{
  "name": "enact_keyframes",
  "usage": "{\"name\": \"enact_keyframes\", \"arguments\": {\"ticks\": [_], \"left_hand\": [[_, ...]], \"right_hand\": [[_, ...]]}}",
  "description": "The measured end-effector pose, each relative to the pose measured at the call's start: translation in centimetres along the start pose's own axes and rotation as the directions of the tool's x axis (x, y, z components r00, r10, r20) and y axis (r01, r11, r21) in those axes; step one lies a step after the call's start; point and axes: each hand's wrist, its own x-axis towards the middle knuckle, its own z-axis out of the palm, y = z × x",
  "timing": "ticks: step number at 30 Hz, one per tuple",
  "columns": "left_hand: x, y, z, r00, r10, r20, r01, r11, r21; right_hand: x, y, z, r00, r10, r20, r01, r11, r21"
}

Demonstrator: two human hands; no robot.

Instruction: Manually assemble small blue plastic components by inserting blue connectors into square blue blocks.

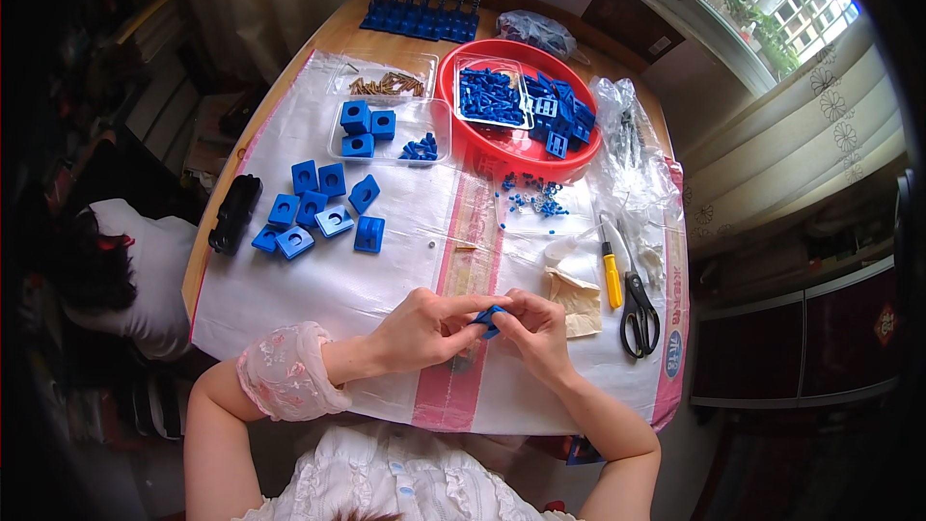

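Near the front middle of the table, both my hands pinch one small blue plastic part (490,320). My left hand (424,330) grips it from the left between thumb and fingers, and my right hand (536,328) closes on its other side. Fingers cover most of the part, so its full shape is hidden. Ahead and to the left lie several loose blue blocks (311,206) with round holes. A tiny brass-coloured pin (465,249) rests on the sheet beyond my hands.
A red basin (453,125) holds trays of blue parts. Clear trays carry brass pins (386,85) and blue blocks (357,118). A yellow-handled screwdriver (612,275), black scissors (639,316) and brown paper (577,305) lie right. At left sits a black case (235,214); a person (145,265) is beyond.
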Motion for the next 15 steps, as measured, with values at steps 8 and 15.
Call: {"name": "enact_keyframes", "arguments": {"ticks": [8, 15], "left_hand": [[0.13, 0.8, -0.66, 0.977, -0.205, 0.052, 0.211, 0.933, -0.291], [0.14, 0.73, -0.73, 0.972, -0.217, 0.088, 0.234, 0.902, -0.364]], "right_hand": [[-0.07, -0.41, -0.27, 0.999, 0.014, -0.036, -0.016, 0.997, -0.075], [-0.12, -0.28, -0.38, 0.999, 0.016, -0.033, -0.018, 0.998, -0.062]]}}
